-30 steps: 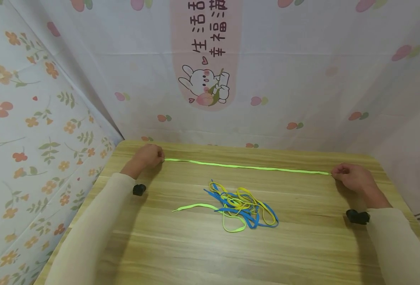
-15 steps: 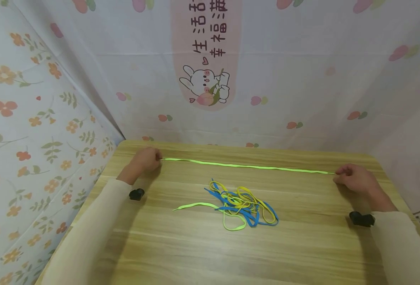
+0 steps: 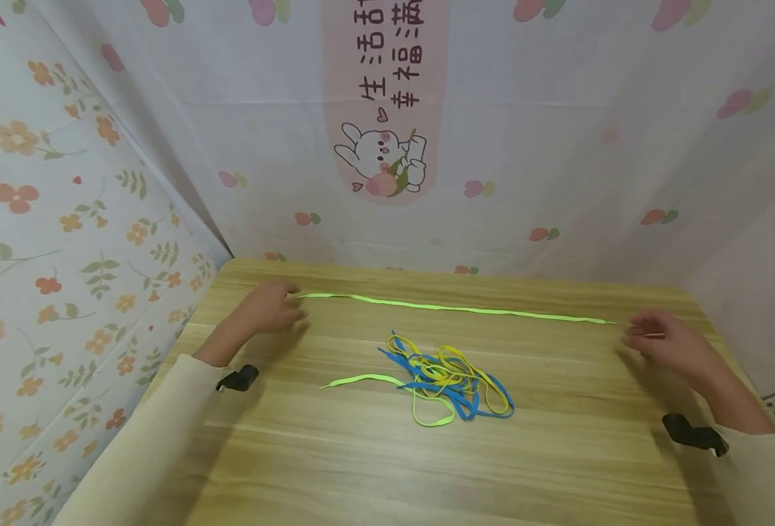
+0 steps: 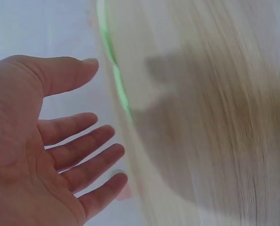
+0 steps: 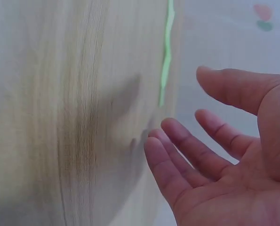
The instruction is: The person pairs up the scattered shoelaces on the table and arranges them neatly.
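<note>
A neon green shoelace (image 3: 440, 307) lies stretched nearly straight along the far part of the wooden table. By its left end is my left hand (image 3: 270, 307); in the left wrist view the fingers (image 4: 92, 167) and thumb are spread apart with nothing between them. Off the lace's right end, my right hand (image 3: 670, 347) holds nothing either, its thumb and fingers (image 5: 201, 155) apart in the right wrist view. Nearer the table's middle is a tangle of blue shoelaces (image 3: 462, 402) and yellow shoelaces (image 3: 492, 391), with another neon green lace (image 3: 364, 378) trailing out to the left.
The wooden table (image 3: 387, 467) reaches back to a printed cloth (image 3: 525, 146) with a rabbit picture. A flowered cloth (image 3: 52, 219) hangs along the left side. Each wrist wears a small black camera, the left one (image 3: 237, 378) and the right one (image 3: 692, 436).
Both hands have let go of the straight green shoelace's ends. The fingers have opened, and the hands have drawn back slightly outward and toward me. The lace stays in place.
</note>
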